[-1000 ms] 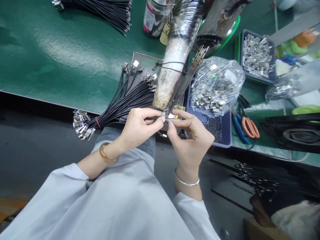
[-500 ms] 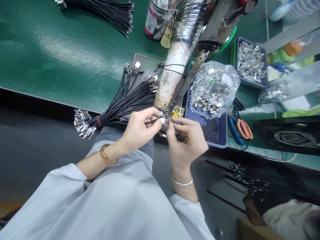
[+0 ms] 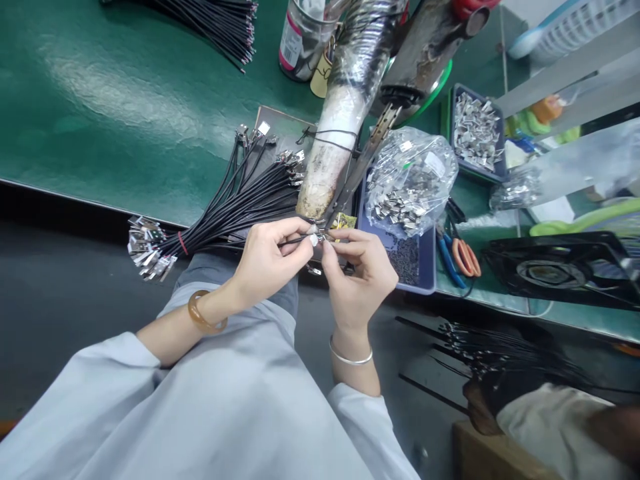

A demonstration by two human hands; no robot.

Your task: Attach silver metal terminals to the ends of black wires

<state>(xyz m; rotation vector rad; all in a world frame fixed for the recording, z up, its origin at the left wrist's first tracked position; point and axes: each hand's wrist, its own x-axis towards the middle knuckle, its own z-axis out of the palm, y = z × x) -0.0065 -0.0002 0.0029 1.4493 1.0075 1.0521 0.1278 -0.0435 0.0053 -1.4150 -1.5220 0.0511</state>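
My left hand [image 3: 267,257] is closed in a pinch on the end of a thin black cable [image 3: 293,241]. My right hand [image 3: 357,273] pinches a small metal clip [image 3: 327,235] right against that cable end, fingertips of both hands almost touching. They meet just below the tip of a wrapped, worn tool [image 3: 330,160] that slants down over the bench edge. A bundle of black cables [image 3: 235,203] with metal clips on both ends, held by a red band, lies left of my hands.
A clear bag of metal clips [image 3: 407,183] sits on a blue tray [image 3: 425,270]. Another blue tray of clips [image 3: 475,133], orange-handled pliers [image 3: 463,257], a jar [image 3: 303,37], a black fan [image 3: 560,270] and more cables [image 3: 210,20] lie on the green bench [image 3: 125,113].
Both hands have stayed pinched together on the cable end and clip. The view has drifted, so hands and bench items sit slightly further left in the picture.
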